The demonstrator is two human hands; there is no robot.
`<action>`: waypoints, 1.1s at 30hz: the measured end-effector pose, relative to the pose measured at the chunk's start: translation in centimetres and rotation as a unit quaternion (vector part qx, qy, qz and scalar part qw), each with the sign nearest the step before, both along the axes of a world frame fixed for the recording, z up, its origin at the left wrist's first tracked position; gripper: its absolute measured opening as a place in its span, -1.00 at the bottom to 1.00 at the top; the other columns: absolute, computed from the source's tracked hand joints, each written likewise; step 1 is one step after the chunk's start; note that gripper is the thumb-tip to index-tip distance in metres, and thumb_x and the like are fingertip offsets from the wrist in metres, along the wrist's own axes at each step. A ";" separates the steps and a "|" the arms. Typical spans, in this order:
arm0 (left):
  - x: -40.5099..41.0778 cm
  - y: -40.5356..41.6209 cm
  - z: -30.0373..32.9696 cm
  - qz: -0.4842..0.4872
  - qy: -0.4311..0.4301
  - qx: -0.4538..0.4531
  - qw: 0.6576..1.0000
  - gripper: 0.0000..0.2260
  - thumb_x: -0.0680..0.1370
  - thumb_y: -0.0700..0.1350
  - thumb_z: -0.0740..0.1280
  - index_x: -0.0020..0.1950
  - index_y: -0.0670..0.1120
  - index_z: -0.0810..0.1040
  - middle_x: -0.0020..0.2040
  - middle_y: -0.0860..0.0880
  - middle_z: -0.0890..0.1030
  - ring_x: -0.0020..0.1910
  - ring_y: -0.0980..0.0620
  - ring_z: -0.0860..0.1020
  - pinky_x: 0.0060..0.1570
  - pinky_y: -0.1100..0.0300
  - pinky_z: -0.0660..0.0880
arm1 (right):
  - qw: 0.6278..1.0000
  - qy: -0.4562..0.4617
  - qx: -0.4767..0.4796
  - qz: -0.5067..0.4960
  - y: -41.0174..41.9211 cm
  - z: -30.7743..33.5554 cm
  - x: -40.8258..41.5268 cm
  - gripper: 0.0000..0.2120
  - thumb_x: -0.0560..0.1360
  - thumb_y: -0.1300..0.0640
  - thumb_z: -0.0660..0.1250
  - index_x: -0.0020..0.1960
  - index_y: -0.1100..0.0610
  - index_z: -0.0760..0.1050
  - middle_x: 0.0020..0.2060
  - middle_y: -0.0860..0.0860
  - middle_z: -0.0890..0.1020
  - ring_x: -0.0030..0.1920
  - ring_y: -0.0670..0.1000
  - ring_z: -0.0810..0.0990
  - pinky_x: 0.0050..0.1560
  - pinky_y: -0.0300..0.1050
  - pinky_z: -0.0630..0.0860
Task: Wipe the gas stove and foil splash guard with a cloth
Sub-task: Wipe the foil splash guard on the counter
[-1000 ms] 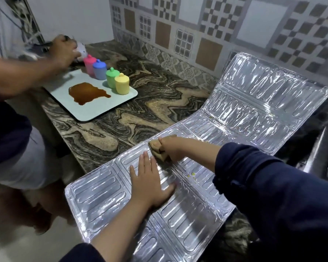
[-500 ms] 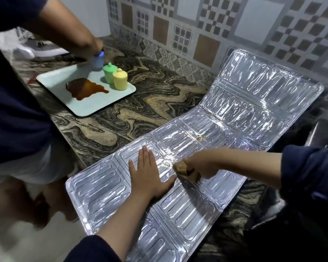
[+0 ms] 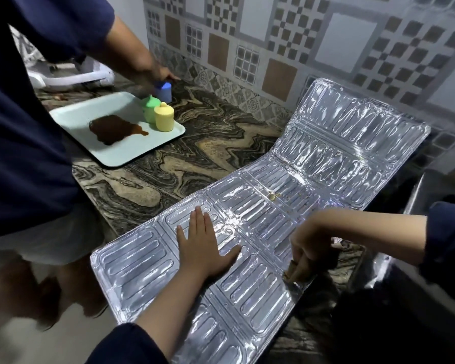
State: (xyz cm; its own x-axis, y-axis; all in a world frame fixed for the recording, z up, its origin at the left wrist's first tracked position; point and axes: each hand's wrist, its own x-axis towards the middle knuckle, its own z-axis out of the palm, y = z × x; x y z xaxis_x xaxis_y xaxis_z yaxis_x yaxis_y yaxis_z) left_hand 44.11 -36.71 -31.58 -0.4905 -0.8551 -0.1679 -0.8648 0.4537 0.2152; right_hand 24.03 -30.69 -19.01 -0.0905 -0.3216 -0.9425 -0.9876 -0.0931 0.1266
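- The foil splash guard (image 3: 247, 227) lies unfolded across the marbled surface (image 3: 168, 169), its far panel bent up against the tiled wall and its near end hanging past the surface edge
- The left hand (image 3: 204, 245) lies flat on the foil, fingers straight and released, grasping nothing — it only pins the sheet
- The right hand (image 3: 310, 245) is clenched around a brown cloth (image 3: 296, 270), pressing it at the foil's right edge, just right of the left thumb
- A small yellowish spot (image 3: 273, 196) sits on the foil beyond the right fingers, not yet wiped
- Risk, as I judge it: the thin foil could crease or tear if the cloth drags hard over the edge, and the overhanging end could slip if the left fingers lift
- A second person's hand (image 3: 159, 74) is at a blue jar (image 3: 163, 91) beside a tray (image 3: 121, 158) with a brown spill (image 3: 114, 128) — well beyond the left fingers, though a bump there could spread it
- No brand, label or writing can be read; the stove itself cannot be made out
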 end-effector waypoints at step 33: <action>-3.4 -1.3 -0.2 -0.014 -0.013 -0.024 1.000 0.09 0.29 0.55 -0.23 0.55 -0.23 -0.20 0.54 -0.20 -0.30 0.51 -0.13 -0.34 0.38 -0.31 -0.27 | 0.947 -0.016 -0.318 0.034 -9.9 -4.5 1.1 -0.19 0.50 0.40 0.19 0.56 -0.02 -0.14 0.54 0.19 -0.14 0.49 0.32 0.12 0.42 0.07 0.24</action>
State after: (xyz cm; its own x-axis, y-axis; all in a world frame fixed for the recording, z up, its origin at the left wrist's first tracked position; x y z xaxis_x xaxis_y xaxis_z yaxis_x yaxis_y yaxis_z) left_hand 40.71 -38.06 -31.81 -0.5096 -0.8491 -0.1392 -0.8570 0.4864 0.1702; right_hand 25.15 -40.61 -23.49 -0.0245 -0.8293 -0.5582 -0.9863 -0.0712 0.1491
